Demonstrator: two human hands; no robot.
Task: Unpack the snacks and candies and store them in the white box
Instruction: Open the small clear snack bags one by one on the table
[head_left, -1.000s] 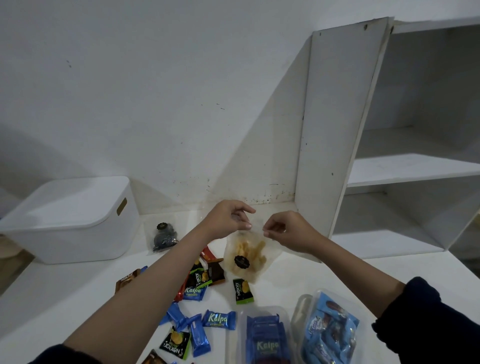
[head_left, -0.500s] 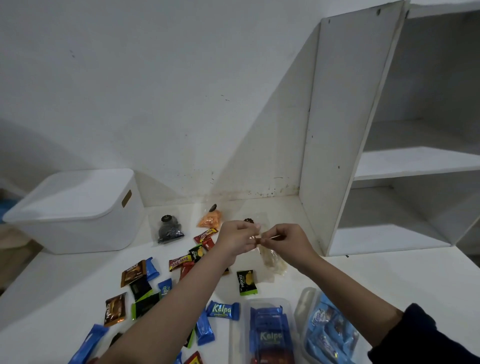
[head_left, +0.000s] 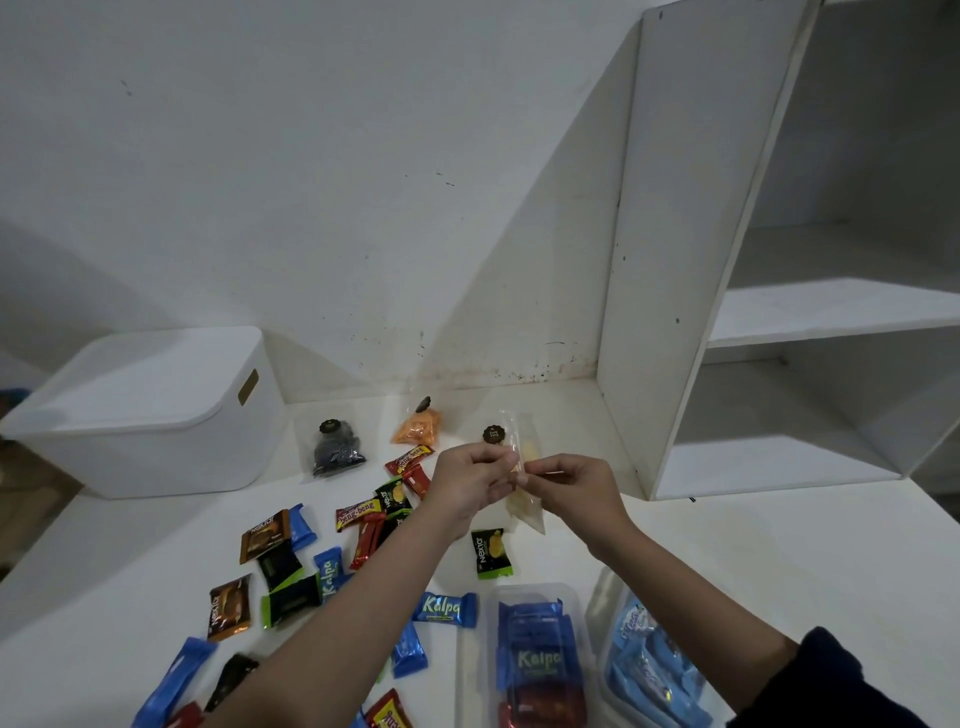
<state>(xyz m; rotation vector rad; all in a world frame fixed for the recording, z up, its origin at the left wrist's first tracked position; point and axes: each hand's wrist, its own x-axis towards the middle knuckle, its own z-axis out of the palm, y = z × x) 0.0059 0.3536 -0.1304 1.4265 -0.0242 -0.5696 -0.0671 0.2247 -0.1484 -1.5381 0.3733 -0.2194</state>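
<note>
Both hands, left hand (head_left: 470, 480) and right hand (head_left: 574, 486), pinch a clear snack bag (head_left: 524, 467) above scattered candies (head_left: 311, 561), white box (head_left: 150, 410) off left.

White table (head_left: 779, 561) carries a lidded white box (head_left: 150, 410) at far left and a white shelf unit (head_left: 727, 312) at right. Against the wall: dark snack bag (head_left: 336, 448), orange snack bag (head_left: 418, 427). Loose wrapped candies (head_left: 363, 525) scattered centre-left; two clear tubs (head_left: 540, 654) of blue packets at the near edge.

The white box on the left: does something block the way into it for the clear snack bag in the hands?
Yes. The white box has its lid on. Both the left hand and right hand pinch the clear snack bag.
</note>
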